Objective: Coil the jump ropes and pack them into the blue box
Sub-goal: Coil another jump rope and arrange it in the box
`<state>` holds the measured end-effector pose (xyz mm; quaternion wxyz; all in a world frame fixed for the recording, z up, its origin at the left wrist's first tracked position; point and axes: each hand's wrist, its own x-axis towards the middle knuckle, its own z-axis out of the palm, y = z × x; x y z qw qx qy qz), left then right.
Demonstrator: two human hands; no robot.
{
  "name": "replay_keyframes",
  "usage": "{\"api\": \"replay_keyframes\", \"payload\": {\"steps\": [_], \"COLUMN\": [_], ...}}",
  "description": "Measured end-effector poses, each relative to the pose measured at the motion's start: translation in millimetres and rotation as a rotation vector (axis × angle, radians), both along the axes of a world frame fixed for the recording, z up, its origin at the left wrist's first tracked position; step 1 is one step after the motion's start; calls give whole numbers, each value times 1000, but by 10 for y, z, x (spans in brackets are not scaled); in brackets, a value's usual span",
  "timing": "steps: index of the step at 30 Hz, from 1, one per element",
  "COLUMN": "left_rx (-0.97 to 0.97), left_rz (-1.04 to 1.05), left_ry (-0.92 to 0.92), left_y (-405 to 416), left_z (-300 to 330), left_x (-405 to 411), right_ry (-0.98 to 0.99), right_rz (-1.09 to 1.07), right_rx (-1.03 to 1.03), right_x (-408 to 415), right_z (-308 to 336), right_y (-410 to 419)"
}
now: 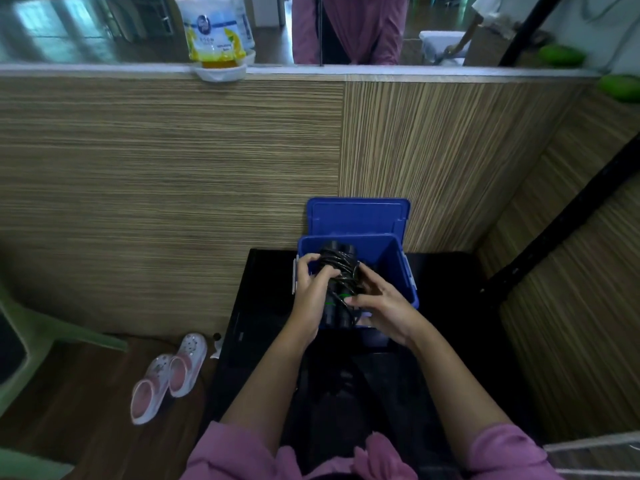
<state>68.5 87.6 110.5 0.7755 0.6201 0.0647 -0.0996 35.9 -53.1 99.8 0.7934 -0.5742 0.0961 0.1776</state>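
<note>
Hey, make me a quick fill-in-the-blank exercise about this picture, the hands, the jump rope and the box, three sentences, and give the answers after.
1. Both hands, the left hand and the right hand, hold a coiled jump rope whose colour is ____.
2. The bundle is held over the open ____ box.
3. The box's lid stands behind it, leaning against the ____ panel wall.

Missing words: black; blue; wooden
</note>
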Motion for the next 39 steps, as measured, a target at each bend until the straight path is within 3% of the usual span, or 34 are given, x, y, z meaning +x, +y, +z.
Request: {"api": "replay_keyframes", "payload": {"steps": [7, 18, 27, 34, 37, 39], "left_rx": [31, 153, 225, 354, 481, 686], "left_rz": [53, 270, 75, -207, -191, -229], "left_ry": [-56, -222, -138, 6, 30, 6], "left_y": [-12, -29, -121, -201, -191, -141], "left_z": [-74, -142, -214, -404, -442, -487], "left_x": [-27, -73, 116, 428, 579, 690], "right_ry": [-122, -152, -217, -132, -84, -32], "right_rz": [224, 98, 59, -126, -221, -277], "right_rx": [-207, -262, -485, -494, -588, -654], "right_x": [-88, -81, 113, 308, 450, 545], "right_z": [194, 187, 190, 72, -74, -176], "right_y": [95, 245, 39, -286, -382, -452]}}
